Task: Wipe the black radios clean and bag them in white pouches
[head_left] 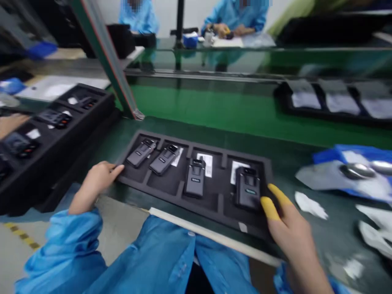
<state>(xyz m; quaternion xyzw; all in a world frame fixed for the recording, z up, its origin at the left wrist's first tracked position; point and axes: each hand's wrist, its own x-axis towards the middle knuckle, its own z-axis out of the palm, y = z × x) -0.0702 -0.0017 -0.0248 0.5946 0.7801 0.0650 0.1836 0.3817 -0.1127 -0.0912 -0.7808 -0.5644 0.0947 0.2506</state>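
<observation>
A black foam tray (199,207) lies on the green bench in front of me, slightly askew. Each of its compartments has a small dark handheld device with a clip-like top, such as the leftmost device (141,152), a middle device (195,178) and the rightmost device (248,190). White labels (209,164) lie beside or under some devices. My left hand (99,178) pinches the tray's left edge between thumb and fingers. On the right end, my right hand (288,220), with yellow finger cots on two fingers, grips the tray's edge; its thumb is hidden.
At left, stacked foam trays (58,143) hold similar devices, with another person's hand (12,123) beside them. Blue and clear plastic packaging (352,173) and white scraps (310,205) lie at right. A shelf tray (332,110) holds bagged items. A green post (107,57) rises at left; co-workers sit beyond.
</observation>
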